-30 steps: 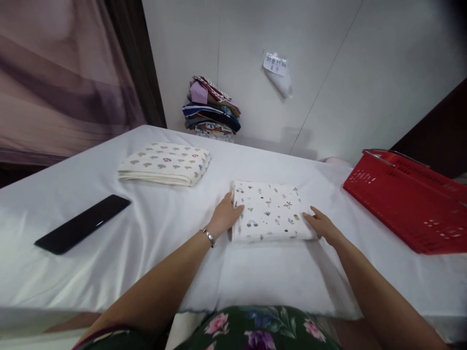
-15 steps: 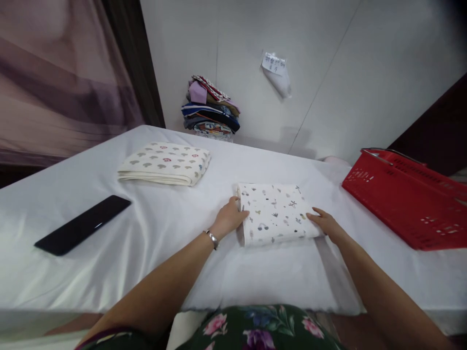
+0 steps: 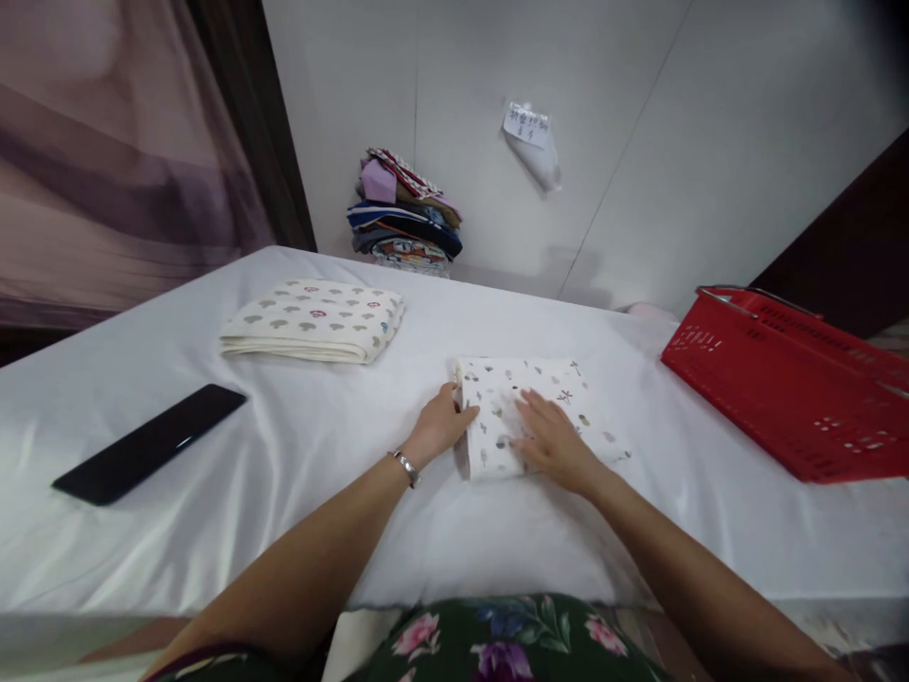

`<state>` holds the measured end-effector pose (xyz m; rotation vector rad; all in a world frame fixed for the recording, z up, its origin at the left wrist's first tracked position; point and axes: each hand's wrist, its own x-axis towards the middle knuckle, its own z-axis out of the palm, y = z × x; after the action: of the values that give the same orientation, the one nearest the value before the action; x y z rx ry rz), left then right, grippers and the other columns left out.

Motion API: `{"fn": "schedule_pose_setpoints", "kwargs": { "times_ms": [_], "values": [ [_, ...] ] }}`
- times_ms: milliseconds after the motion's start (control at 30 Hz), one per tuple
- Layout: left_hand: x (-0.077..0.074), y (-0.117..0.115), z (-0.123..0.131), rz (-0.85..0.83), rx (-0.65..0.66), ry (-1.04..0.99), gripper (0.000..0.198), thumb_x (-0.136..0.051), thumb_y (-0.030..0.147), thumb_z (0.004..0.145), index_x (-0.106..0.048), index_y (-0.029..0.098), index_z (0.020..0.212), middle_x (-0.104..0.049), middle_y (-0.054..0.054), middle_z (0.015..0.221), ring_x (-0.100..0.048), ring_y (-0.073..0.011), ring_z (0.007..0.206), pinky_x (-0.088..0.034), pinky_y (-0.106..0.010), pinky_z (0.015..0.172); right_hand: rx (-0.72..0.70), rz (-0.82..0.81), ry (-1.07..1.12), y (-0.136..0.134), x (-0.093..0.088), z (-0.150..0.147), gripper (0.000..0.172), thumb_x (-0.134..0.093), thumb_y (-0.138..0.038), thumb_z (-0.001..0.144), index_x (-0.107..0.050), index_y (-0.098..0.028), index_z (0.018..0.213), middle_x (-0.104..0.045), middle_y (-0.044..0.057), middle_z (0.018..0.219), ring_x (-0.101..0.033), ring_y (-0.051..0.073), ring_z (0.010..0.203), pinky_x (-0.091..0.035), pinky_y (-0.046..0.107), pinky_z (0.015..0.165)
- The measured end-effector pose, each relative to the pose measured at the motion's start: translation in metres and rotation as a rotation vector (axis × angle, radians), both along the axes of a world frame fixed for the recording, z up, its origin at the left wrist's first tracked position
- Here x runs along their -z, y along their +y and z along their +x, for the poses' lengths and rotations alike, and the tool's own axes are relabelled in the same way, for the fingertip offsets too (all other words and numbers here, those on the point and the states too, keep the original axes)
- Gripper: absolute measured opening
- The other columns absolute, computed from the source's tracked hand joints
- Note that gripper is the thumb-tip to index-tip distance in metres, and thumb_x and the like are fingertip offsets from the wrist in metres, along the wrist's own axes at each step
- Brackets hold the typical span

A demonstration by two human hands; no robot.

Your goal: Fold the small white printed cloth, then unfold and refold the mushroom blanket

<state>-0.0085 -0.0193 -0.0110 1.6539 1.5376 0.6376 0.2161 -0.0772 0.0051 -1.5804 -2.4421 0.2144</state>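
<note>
A folded white cloth (image 3: 589, 438) with small printed motifs lies on the white-covered table. At its left folded edge, my left hand (image 3: 441, 422) grips it, thumb on top and the other fingers round the side. My right hand (image 3: 558, 441) rests on the cloth's upper face near the middle, fingers stretched out and slightly blurred, covering part of the print. Farther back on the left lies another folded cloth (image 3: 312, 320), cream with grey mushroom-like shapes and a few red ones; neither hand touches it.
A flat black slab-like object (image 3: 151, 443) lies at the left of the table (image 3: 298, 530). To the right stands a red plastic basket (image 3: 788, 388) with metal handles. Behind the table is a stack of folded fabrics (image 3: 406, 213) against the wall, where a paper note (image 3: 526, 125) hangs.
My right hand has moved left from the cloth's right edge onto its upper face. My left hand keeps its grip on the left edge. The view has shifted slightly.
</note>
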Motion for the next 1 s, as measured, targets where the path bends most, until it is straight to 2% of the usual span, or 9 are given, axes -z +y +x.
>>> {"fn": "schedule_pose_setpoints", "kwargs": {
  "times_ms": [100,167,333,467,567,700,767,867,1000],
  "values": [
    [0.0,0.001,0.0,0.017,0.005,0.025,0.06,-0.055,0.043,0.076,-0.037,0.018,0.127,-0.064,-0.007,0.093,-0.061,-0.0206,0.08,-0.043,-0.028,0.064,-0.14,-0.067,-0.104,-0.005,0.011,-0.022,0.063,-0.033,-0.054,0.088,-0.025,-0.022,0.142,-0.019,0.008,0.148,-0.014,0.026,0.137,-0.01,0.05,0.109],
    [0.001,0.001,0.0,0.038,0.009,0.045,0.058,-0.055,0.042,0.076,-0.038,0.018,0.126,-0.064,-0.007,0.094,-0.061,-0.0209,0.082,-0.043,-0.028,0.066,-0.152,-0.096,-0.126,-0.007,0.011,-0.024,0.063,-0.03,-0.055,0.089,-0.025,-0.021,0.142,-0.018,0.009,0.149,-0.013,0.025,0.137,-0.01,0.05,0.109],
    [0.003,0.003,0.0,0.057,0.017,0.053,0.055,-0.053,0.045,0.077,-0.041,0.019,0.123,-0.065,-0.007,0.092,-0.061,-0.0208,0.081,-0.043,-0.028,0.066,-0.168,-0.14,-0.084,-0.003,-0.008,-0.033,0.064,-0.023,-0.056,0.09,-0.017,-0.021,0.144,-0.009,0.006,0.151,-0.006,0.022,0.138,-0.008,0.048,0.11],
    [0.004,0.007,-0.001,0.04,0.008,0.063,0.048,-0.052,0.037,0.079,-0.044,0.018,0.121,-0.067,-0.007,0.091,-0.063,-0.019,0.077,-0.044,-0.027,0.067,-0.242,-0.084,-0.095,0.0,0.001,-0.058,0.073,-0.029,-0.059,0.088,-0.014,-0.015,0.144,-0.009,0.012,0.15,-0.007,0.024,0.138,-0.006,0.049,0.11],
    [0.007,0.011,-0.002,-0.011,0.019,0.031,0.044,-0.05,0.036,0.08,-0.046,0.017,0.12,-0.068,-0.005,0.084,-0.062,-0.0162,0.065,-0.045,-0.027,0.065,-0.258,-0.069,-0.096,-0.002,0.012,-0.067,0.076,-0.032,-0.059,0.087,-0.014,-0.013,0.144,-0.008,0.014,0.149,-0.009,0.027,0.137,-0.007,0.05,0.11],
    [0.011,0.013,-0.004,0.0,0.014,-0.029,0.043,-0.049,0.042,0.081,-0.048,0.018,0.117,-0.068,-0.003,0.076,-0.061,-0.015,0.057,-0.045,-0.027,0.062,-0.278,-0.18,-0.027,-0.003,0.0,-0.063,0.07,-0.03,-0.057,0.088,-0.014,-0.018,0.144,-0.012,0.011,0.15,-0.011,0.026,0.137,-0.011,0.049,0.109],
    [0.013,0.014,-0.004,-0.002,0.005,-0.029,0.041,-0.049,0.042,0.081,-0.049,0.019,0.115,-0.067,-0.002,0.072,-0.061,-0.0154,0.056,-0.045,-0.027,0.061,-0.268,-0.209,0.039,0.005,-0.012,-0.061,0.065,-0.029,-0.055,0.089,-0.015,-0.022,0.144,-0.018,0.008,0.149,-0.015,0.024,0.137,-0.011,0.048,0.109],
    [0.013,0.014,-0.004,-0.036,-0.005,-0.047,0.041,-0.048,0.041,0.081,-0.05,0.019,0.115,-0.065,-0.001,0.063,-0.06,-0.0154,0.052,-0.044,-0.026,0.056,-0.182,-0.15,0.096,0.031,-0.021,-0.064,0.061,-0.03,-0.052,0.09,-0.02,-0.024,0.143,-0.023,0.007,0.148,-0.015,0.023,0.137,-0.008,0.047,0.109],
    [0.012,0.015,-0.004,-0.043,-0.007,-0.082,0.041,-0.048,0.038,0.081,-0.049,0.017,0.116,-0.061,0.001,0.055,-0.059,-0.0146,0.05,-0.043,-0.025,0.052,-0.039,-0.102,0.048,0.072,-0.006,-0.072,0.062,-0.031,-0.049,0.089,-0.023,-0.016,0.142,-0.016,0.01,0.149,-0.008,0.024,0.138,-0.006,0.049,0.108]
  ]
}}
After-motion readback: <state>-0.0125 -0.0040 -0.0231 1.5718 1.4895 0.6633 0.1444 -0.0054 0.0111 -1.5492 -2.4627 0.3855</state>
